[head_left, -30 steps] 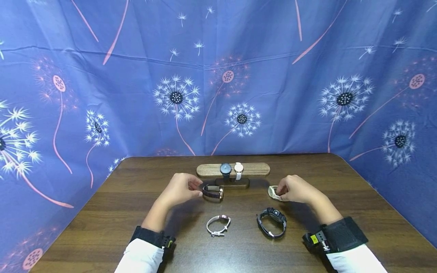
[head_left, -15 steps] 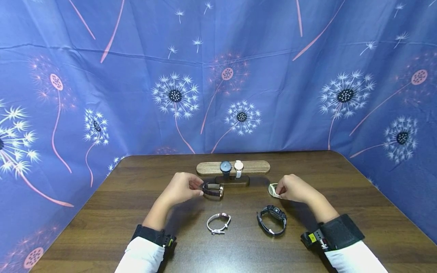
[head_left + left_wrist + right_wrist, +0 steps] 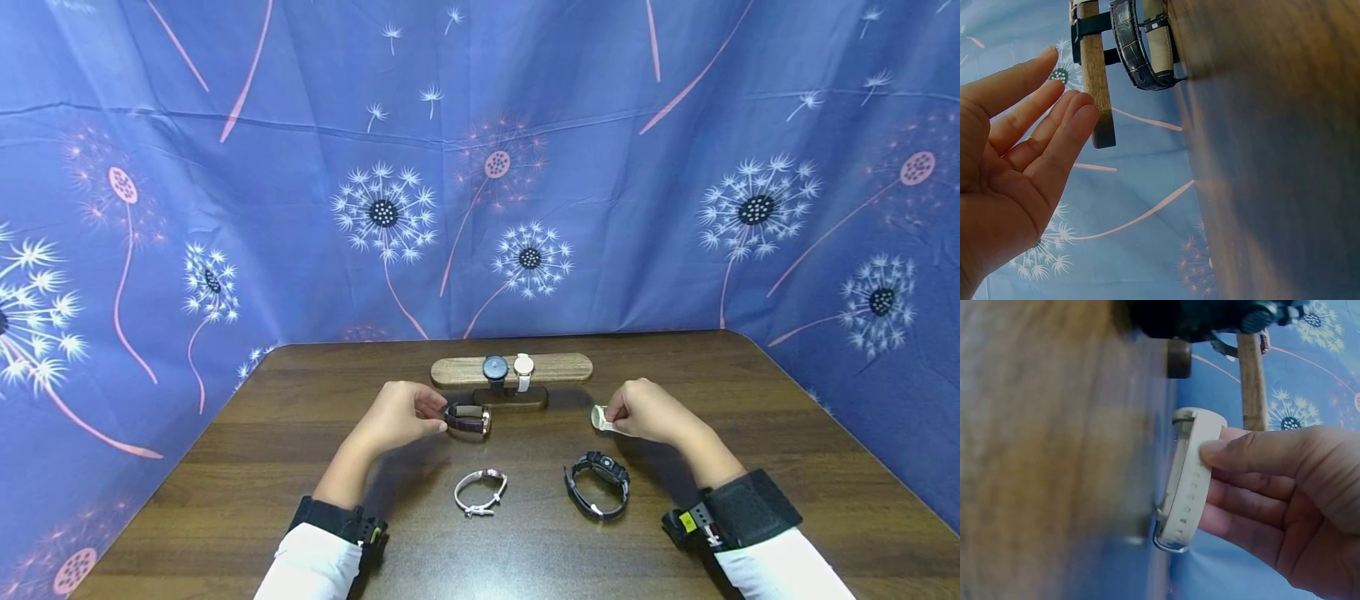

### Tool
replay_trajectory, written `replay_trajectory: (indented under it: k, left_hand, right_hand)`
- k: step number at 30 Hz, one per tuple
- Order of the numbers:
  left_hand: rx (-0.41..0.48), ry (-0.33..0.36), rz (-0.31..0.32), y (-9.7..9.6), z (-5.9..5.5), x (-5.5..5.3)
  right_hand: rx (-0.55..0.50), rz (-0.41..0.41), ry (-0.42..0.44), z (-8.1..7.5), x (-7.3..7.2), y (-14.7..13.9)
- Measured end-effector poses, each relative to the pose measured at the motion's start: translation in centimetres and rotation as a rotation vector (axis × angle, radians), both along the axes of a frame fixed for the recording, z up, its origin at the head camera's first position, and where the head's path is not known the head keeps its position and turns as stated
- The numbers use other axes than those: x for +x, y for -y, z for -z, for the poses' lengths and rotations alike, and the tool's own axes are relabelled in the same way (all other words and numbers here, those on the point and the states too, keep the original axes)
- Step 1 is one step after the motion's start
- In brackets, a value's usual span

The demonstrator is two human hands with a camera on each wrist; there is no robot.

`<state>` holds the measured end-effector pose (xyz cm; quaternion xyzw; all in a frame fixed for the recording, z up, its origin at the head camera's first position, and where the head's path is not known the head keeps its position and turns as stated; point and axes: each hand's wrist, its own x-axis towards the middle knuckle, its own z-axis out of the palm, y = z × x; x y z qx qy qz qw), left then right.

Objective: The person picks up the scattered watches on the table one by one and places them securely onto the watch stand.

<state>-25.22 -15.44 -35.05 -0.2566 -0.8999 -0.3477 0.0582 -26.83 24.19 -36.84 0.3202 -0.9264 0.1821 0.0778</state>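
My right hand [image 3: 652, 412] pinches the strap of a cream-coloured wristwatch [image 3: 1192, 481] between thumb and fingers; a row of holes shows along the strap in the right wrist view. On the left, my left hand [image 3: 1019, 156] holds nothing, its fingers loosely extended. Its fingertips are right beside a watch with a dark brown leather strap [image 3: 467, 420], which stands on its side on the table. Between and behind the hands is a wooden watch stand [image 3: 566, 369] bearing a dark blue-faced watch [image 3: 495, 368] and a white-strapped watch [image 3: 523, 367].
Nearer the front of the brown wooden table [image 3: 315, 383] lie a thin white watch [image 3: 480, 493] and a chunky black watch [image 3: 597, 486]. A blue dandelion-print cloth [image 3: 615, 250] hangs behind the table.
The cream watch in my right hand has shifted and turned slightly. My left hand and the other watches stay where they were.
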Motion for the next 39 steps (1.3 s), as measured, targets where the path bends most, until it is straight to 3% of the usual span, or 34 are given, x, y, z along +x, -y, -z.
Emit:
replay_trajectory:
  k: [17, 23, 29, 39]
  left_hand:
    - [0.066, -0.002, 0.063, -1.0, -0.6, 0.9]
    - [0.110, -0.096, 0.092, -2.4, -1.8, 1.6]
    - [0.185, -0.112, 0.085, -3.6, -2.8, 2.5]
    - [0.267, -0.216, 0.087, -5.7, -4.3, 3.5]
  right_hand:
    - [-0.399, -0.017, 0.142, -2.5, 1.3, 1.6]
    - [-0.516, -0.030, 0.090, -3.4, 2.5, 3.1]
    - [-0.548, -0.062, -0.028, -3.9, 3.2, 4.6]
    - [-0.624, -0.182, -0.096, -4.2, 3.7, 8.0]
